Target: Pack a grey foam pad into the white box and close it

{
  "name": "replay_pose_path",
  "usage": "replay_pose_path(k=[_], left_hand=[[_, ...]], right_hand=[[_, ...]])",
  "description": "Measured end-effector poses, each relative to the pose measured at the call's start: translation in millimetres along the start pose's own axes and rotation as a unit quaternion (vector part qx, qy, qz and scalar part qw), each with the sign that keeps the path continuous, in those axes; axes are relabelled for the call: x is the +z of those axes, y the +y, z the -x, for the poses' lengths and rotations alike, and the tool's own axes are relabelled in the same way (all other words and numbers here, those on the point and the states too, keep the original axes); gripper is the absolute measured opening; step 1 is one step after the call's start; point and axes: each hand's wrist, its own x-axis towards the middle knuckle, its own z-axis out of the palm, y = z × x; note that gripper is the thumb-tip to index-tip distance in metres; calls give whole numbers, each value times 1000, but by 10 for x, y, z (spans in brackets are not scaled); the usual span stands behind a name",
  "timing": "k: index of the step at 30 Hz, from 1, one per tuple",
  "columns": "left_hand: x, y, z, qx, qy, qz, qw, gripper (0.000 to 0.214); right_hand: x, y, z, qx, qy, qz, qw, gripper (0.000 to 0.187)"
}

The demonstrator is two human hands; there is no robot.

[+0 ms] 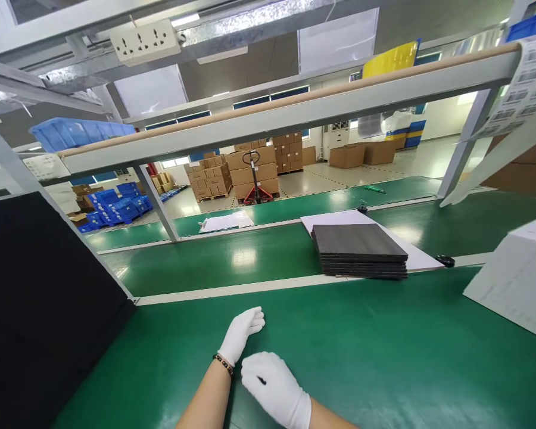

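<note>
Right up close, the right hand in its white glove lies flat on the green belt, fingers together and holding nothing, while the left hand (beaded bracelet at the wrist) rests just beyond it, fingers loosely curled and empty. Farther off, well apart from both, a stack of dark panels sits on a white sheet, a white box to the right.

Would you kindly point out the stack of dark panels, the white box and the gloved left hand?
stack of dark panels (pixel 360 241), head view, top panel's face.
white box (pixel 516 283), head view, its near side wall.
left hand (pixel 241 333), head view, back of the glove.
</note>
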Motion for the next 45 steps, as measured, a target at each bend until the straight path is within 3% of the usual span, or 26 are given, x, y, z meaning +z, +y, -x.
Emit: replay_pose_path(k=[2, 5, 8, 11, 13, 19, 23, 26, 28, 30, 33, 36, 38, 40, 42, 45], left_hand=[[4, 12, -1, 9, -20, -15, 1000, 73], [26, 57, -14, 11, -34, -13, 999, 71], [30, 85, -41, -2, -32, -9, 999, 71], [20, 86, -67, -7, -46, 2, 999, 65], [13, 73, -82, -7, -55, 13, 998, 60], [7, 48, -92, -9, -45, 18, 999, 61], [1, 84, -55, -14, -46, 15, 999, 75], [-25, 86, -40, -18, -49, 8, 999, 83], [-49, 69, -44, -15, -65, 11, 998, 83], [-60, 55, -43, -12, -99, 34, 994, 84], [-23, 78, 3, -15, -168, 56, 984, 81], [38, 127, 100, -26, -192, -51, 980, 69], [35, 135, 149, -41, -180, -90, 979, 57], [-16, 114, 156, -74, -144, -42, 986, 37], [-83, 82, 125, -95, -94, 18, 991, 14], [-129, 68, 67, -114, -71, 54, 989, 19]], right_hand=[[-222, 196, -112, 34, 34, 42, 998, 30], [-725, 705, -403, 96, 92, 119, 984, 31], [-1285, 1303, -753, 201, 142, 209, 946, 24], [-1687, 1750, -1010, 319, 142, 276, 895, 46], [-1823, 1915, -1099, 375, 104, 293, 873, 45], [-1947, 2066, -1166, 454, -16, 276, 847, 35], [-2161, 2038, -1163, 433, -15, 275, 858, 34], [-2290, 1814, -1099, 370, 21, 299, 879, 33], [-2234, 1523, -1007, 296, 46, 319, 899, 33], [-2010, 1141, -864, 203, 50, 329, 921, 27], [-1409, 537, -590, 60, 7, 316, 947, 8], [-769, 124, -363, -57, -45, 294, 953, 14], [-505, 26, -273, -107, -66, 278, 952, 27], [-426, 52, -214, -146, -79, 258, 952, 36], [-490, 157, -159, -146, -76, 234, 958, 46], [-667, 370, -72, -68, -45, 203, 976, 64]])
